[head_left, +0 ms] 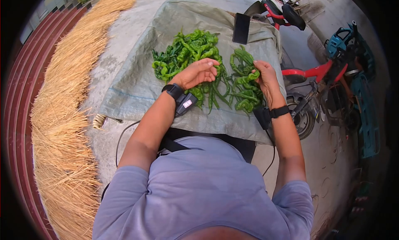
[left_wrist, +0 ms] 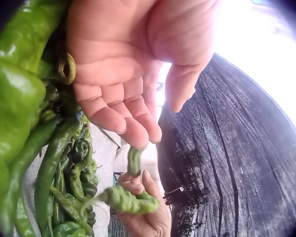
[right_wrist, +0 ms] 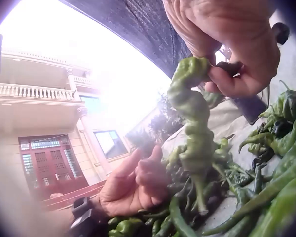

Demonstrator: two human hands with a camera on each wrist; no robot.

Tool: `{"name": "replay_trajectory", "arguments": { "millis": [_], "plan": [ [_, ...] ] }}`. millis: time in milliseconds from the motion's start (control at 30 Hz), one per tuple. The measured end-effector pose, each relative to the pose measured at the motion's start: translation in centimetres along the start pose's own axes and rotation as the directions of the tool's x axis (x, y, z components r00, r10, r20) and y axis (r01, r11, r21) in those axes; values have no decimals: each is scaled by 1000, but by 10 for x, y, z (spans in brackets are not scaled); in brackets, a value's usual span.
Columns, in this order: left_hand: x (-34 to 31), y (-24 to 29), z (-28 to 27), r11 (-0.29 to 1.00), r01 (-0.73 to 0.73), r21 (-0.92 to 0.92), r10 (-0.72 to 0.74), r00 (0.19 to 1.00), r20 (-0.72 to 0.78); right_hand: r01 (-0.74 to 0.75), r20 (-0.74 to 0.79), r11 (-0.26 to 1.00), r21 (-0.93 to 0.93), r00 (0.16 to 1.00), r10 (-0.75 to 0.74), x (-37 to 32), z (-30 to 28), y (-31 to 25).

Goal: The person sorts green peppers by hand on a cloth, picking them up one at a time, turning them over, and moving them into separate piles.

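Outdoors on pale concrete, a grey-green woven sack (head_left: pixel 133 86) is spread over a raised surface in front of the person, probably to keep the produce off the ground. On it lie a large heap of long green peppers (head_left: pixel 187 51) in the middle and a smaller heap of green peppers (head_left: pixel 245 96) just to its right, the two nearly touching.

The right hand (head_left: pixel 267 78) is closed in a pinch. Its thumb and fingers curl round the stem end of a long, twisted, wrinkled green pepper (right_wrist: pixel 195 123), which is raised above the smaller heap so that its body hangs free, tip towards the sack. Gripping it by the top likely leaves its whole length open to view. The left hand (head_left: pixel 197 72) hovers over the large heap with its fingers relaxed and only loosely bent, and it grips nothing. From its wrist camera I cannot tell whether it brushes the peppers below.

A flat black phone (head_left: pixel 241 28) lies at the sack's far edge, well apart from the heaps. Bare sack shows to the left of the large heap and along the near edge by the person's body, giving the hands room there. On the right the smaller heap lies close to the edge, and a red scooter (head_left: pixel 316 72) stands beyond it. A broad band of yellow straw (head_left: pixel 66 115) runs along the ground to the left.
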State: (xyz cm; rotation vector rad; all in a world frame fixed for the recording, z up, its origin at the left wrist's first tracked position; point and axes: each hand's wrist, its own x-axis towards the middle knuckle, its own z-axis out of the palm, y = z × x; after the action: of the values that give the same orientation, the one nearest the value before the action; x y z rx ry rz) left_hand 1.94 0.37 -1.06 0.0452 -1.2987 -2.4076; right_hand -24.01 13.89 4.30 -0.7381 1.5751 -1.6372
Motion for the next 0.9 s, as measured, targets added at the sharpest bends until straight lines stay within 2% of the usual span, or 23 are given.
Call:
{"name": "replay_trajectory", "arguments": {
  "millis": [33,133,233,333,433,467,533,667,767,900],
  "plan": [
    [0,1,0,1000,5,-2,-5,1000,0,10,-47,1000,27,999,-9,3,-3,0],
    [0,1,0,1000,5,6,-5,1000,27,31,-17,998,52,999,-30,-8,0,-6],
    [-1,2,9,1000,9,1,-9,1000,-28,-36,166,981,193,986,3,-29,19,-10],
    [-3,7,22,996,27,83,-25,999,-23,-51,244,970,237,970,-9,-39,37,-12],
    [-3,5,14,987,81,142,-90,994,62,-52,255,951,306,967,-29,-36,45,-10],
    [-1,2,6,972,142,188,-158,984,76,-52,259,942,331,965,-38,-36,47,-9],
    [4,-3,-6,926,256,278,-292,951,98,-44,243,950,308,969,-34,-39,52,-9],
    [1,-5,0,970,203,137,-199,979,-43,-19,160,993,120,987,-1,-44,46,-10],
    [2,-4,-4,978,188,90,-193,980,50,-57,216,995,87,976,37,-21,18,5],
    [0,-1,3,989,137,59,-142,987,81,27,64,895,444,996,-62,-3,4,2]
  ]
}}
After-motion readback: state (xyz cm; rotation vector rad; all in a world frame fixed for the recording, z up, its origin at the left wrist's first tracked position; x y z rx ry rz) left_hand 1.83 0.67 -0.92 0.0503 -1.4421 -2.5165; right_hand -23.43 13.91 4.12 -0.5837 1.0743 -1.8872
